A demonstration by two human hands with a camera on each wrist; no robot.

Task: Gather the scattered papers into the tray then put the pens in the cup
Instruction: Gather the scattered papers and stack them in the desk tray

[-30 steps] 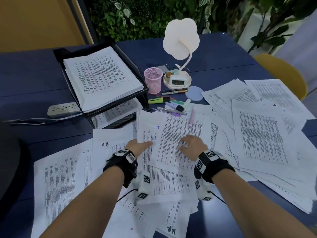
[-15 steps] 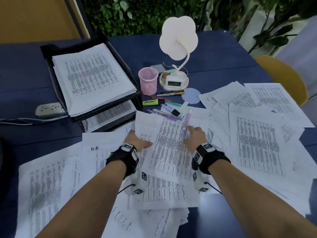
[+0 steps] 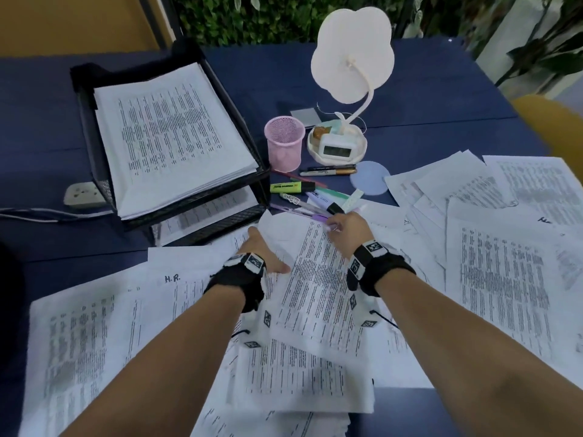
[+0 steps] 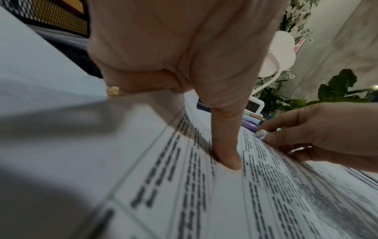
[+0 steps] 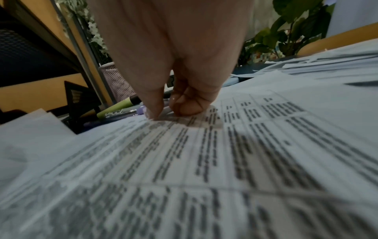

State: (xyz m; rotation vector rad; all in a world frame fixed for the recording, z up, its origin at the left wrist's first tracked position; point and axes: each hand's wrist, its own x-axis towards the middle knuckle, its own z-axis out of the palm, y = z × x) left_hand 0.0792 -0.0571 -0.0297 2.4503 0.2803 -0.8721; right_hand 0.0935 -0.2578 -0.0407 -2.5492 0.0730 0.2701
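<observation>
While gripped, sheet point(image 3: 315, 288) beside pens point(image 3: 303, 205)

Dark blue table point(image 3: 426, 89), scattered printed papers point(image 3: 498, 279) across its near half, black mesh tray point(image 3: 94, 165) at left, pink mesh cup point(image 3: 284, 146), pens point(image 3: 328, 171) and highlighters beside it, white flower-shaped lamp point(image 3: 353, 55), white power strip point(image 3: 83, 193).

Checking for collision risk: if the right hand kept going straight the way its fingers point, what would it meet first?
Probably the purple pen lying just beyond the right hand, whose fingertips sit at the sheet's far edge; depth is unclear.
</observation>
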